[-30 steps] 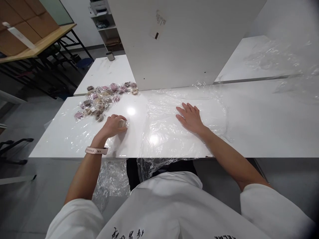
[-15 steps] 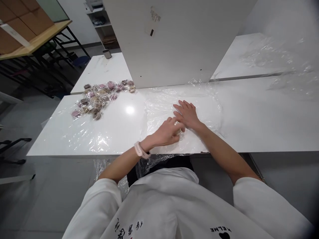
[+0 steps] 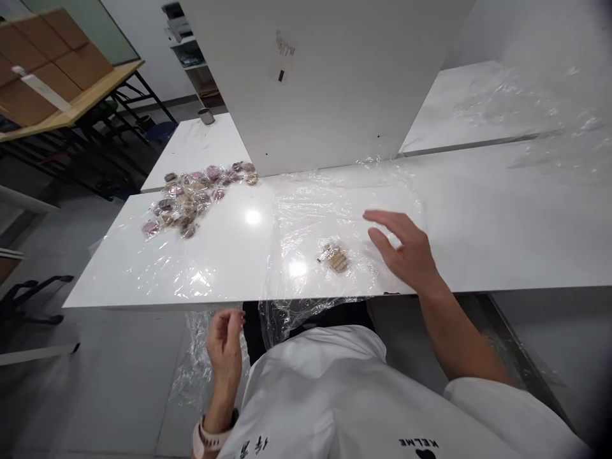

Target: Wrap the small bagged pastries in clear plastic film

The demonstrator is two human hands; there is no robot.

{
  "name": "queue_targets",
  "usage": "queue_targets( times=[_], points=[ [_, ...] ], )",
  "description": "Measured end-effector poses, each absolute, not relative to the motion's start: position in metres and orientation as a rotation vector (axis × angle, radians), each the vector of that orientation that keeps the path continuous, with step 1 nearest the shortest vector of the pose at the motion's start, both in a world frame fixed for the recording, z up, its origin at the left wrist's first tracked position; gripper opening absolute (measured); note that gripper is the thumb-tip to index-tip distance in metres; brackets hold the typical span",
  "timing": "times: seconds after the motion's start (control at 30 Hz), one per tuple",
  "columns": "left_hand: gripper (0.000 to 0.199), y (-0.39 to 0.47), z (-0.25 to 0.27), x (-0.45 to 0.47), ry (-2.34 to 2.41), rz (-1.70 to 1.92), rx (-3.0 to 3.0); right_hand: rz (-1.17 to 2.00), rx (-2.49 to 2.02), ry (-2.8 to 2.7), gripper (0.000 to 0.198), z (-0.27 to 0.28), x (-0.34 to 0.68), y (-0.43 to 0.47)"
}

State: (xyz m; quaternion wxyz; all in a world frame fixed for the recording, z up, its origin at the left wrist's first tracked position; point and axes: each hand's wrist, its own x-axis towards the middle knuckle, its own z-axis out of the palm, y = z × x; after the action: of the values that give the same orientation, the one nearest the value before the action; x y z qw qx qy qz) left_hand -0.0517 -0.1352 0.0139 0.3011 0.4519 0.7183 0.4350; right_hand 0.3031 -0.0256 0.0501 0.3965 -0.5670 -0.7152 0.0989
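A small round tan piece in a clear wrapper [image 3: 337,260] lies on clear plastic film [image 3: 310,220] spread over the white table [image 3: 471,236]. To its right is my right hand [image 3: 406,248], thumb and fingers apart, with nothing in it. My left hand [image 3: 225,344] is below the table's front edge, beside film that hangs down there. Its fingers are curled together; whether they pinch anything is hidden. A pink band [image 3: 209,440] circles the left wrist.
Several wrapped pink, brown and tan pieces [image 3: 189,201] lie in a heap at the table's left. A tall white panel [image 3: 325,89] stands along the back. More crumpled film [image 3: 521,105] is at the right. A metal cup [image 3: 206,116] stands on the table behind.
My hands have come apart, uncovering the wrapped tan piece. The left hand has dropped below the table's front edge; the right has moved right and slightly toward me.
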Motion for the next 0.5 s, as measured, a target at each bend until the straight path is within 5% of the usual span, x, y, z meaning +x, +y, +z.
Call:
queue_targets(
  times=[0.13, 0.5],
  points=[
    [0.054, -0.151, -0.007, -0.047, 1.445, 0.730, 0.720, 0.409, -1.296, -1.867, 0.034, 0.037, 0.290, -0.068],
    [0.036, -0.032, 0.104, 0.035, 0.780, 0.725, 1.557, 0.402, -1.323, -2.238, 0.048, -0.011, 0.282, -0.055]
  ],
)
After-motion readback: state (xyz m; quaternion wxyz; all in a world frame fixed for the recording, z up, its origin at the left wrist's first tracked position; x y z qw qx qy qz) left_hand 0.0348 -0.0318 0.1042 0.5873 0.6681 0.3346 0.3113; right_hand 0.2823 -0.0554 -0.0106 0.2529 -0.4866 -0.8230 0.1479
